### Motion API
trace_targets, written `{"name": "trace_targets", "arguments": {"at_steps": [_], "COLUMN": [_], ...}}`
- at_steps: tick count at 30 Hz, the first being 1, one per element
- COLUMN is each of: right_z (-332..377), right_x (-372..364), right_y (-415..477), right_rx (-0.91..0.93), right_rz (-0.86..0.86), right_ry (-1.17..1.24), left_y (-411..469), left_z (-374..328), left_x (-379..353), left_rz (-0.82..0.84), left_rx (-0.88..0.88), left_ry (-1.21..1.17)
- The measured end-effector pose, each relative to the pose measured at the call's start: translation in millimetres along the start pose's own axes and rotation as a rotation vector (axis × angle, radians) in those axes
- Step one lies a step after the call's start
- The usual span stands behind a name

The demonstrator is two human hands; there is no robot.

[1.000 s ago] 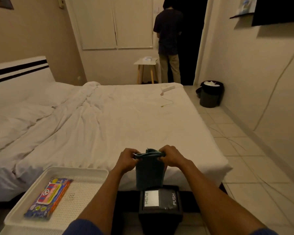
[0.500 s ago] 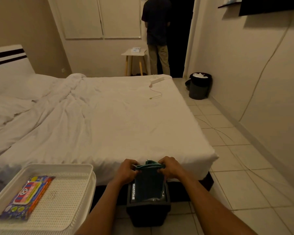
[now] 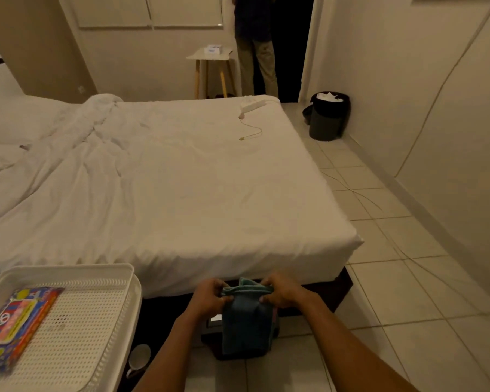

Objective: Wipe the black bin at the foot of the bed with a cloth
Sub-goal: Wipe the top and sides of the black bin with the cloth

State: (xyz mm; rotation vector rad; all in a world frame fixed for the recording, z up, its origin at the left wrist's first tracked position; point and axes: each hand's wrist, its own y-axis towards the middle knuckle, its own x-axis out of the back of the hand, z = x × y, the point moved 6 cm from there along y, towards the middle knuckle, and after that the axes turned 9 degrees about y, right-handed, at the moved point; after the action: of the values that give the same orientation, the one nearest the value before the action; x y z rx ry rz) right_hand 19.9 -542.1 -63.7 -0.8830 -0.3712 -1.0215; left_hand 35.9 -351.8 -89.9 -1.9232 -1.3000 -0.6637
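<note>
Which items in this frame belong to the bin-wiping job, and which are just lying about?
In the job:
- teal cloth, held by left hand and right hand
- black bin beneath it

Lying about:
- white tray with wipes packet
- mug
- second bin
- cable

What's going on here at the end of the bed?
A person is holding a folded teal cloth by its top edge, left hand and right hand each pinching a corner. The cloth hangs in front of a small black bin on the floor at the foot of the bed, hiding most of it. Whether the cloth touches the bin cannot be told. A white tray holding a colourful packet sits to the left.
</note>
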Motion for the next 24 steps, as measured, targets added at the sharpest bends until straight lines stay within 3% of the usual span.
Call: {"name": "trace_targets", "arguments": {"at_steps": [9,16,24], "right_z": [-55.9,-81.9,-81.2], "right_x": [-36.5,-37.3,-44.0], "right_y": [44.1,70.3,90.8], "right_rx": [-0.092,-0.115,-0.082], "right_rz": [0.090,-0.151,-0.398], "right_ry": [-0.028,-0.012,-0.109], "left_y": [27.6,61.7,85.7], "left_z": [43.6,43.6,64.3], "left_x": [-64.8,-71.5,-74.9], "left_rz": [0.179,-0.057,-0.218], "left_rx": [0.131,0.075,0.114], "left_ry": [-0.044,0.065,0.189]}}
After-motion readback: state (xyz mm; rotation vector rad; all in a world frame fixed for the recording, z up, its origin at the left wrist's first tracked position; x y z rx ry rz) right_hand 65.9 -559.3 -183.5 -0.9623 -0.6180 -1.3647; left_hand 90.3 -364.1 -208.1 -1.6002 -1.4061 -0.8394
